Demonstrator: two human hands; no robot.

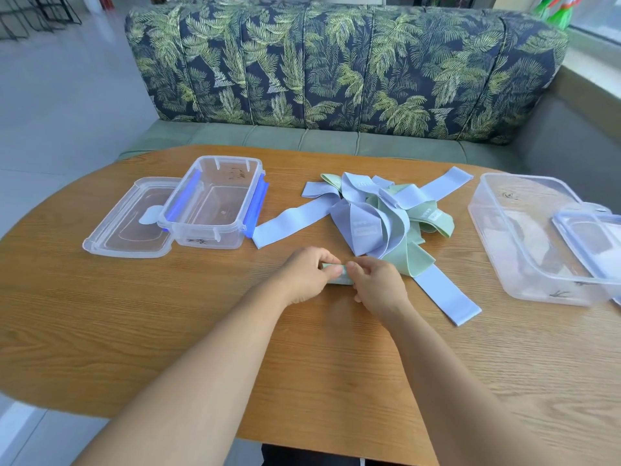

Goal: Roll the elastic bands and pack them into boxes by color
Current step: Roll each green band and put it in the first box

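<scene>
A tangled pile of lavender and pale green elastic bands point(376, 213) lies at the middle of the wooden table point(168, 331). Just in front of it, my left hand point(307, 275) and my right hand point(378, 284) pinch a small rolled green band point(341, 280) between their fingertips; most of the roll is hidden by my fingers. A clear box with blue clips point(210, 203) stands open at the left, with nothing visible inside. A larger clear box point(524, 237) stands at the right.
A clear lid point(129, 223) lies against the left box. Another lid point(591, 237) rests on the right box's rim. One lavender band point(447, 297) stretches toward the front right. A leaf-patterned sofa point(336, 68) stands behind the table.
</scene>
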